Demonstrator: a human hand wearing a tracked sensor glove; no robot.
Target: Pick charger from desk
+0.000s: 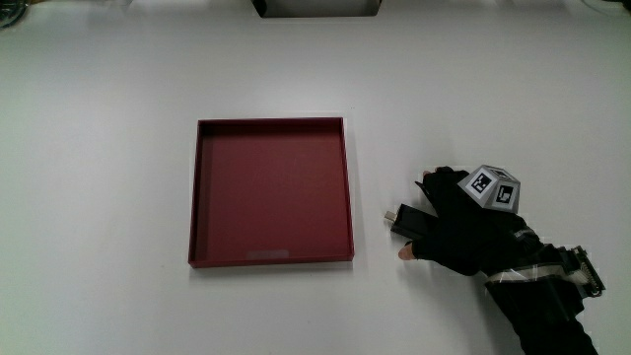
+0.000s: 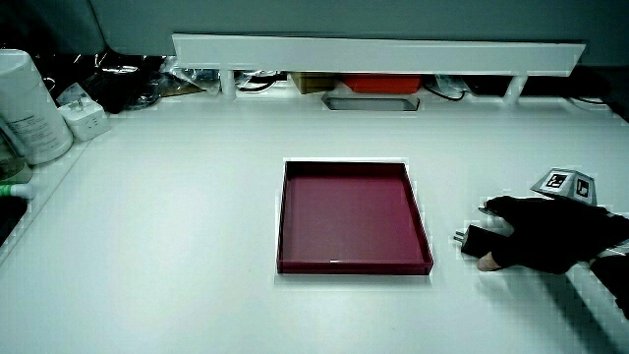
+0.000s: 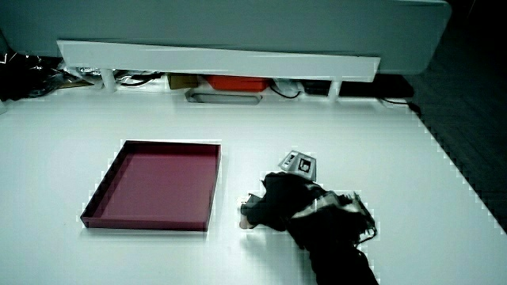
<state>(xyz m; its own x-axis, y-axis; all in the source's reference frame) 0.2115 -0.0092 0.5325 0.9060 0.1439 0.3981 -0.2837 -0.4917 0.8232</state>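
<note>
Beside the shallow red tray point(image 1: 271, 187), low on the white bench point(image 1: 118, 197), the hand point(image 1: 463, 232) lies knuckles up with the patterned cube point(image 1: 493, 187) on its back and the forearm point(image 1: 547, 306) running toward the person. Its fingers point(image 1: 434, 182) curl around a small black charger point(image 1: 409, 219), whose end pokes out toward the tray; the charger sits at bench level, between hand and tray, apart from the tray's wall in both side views
</note>
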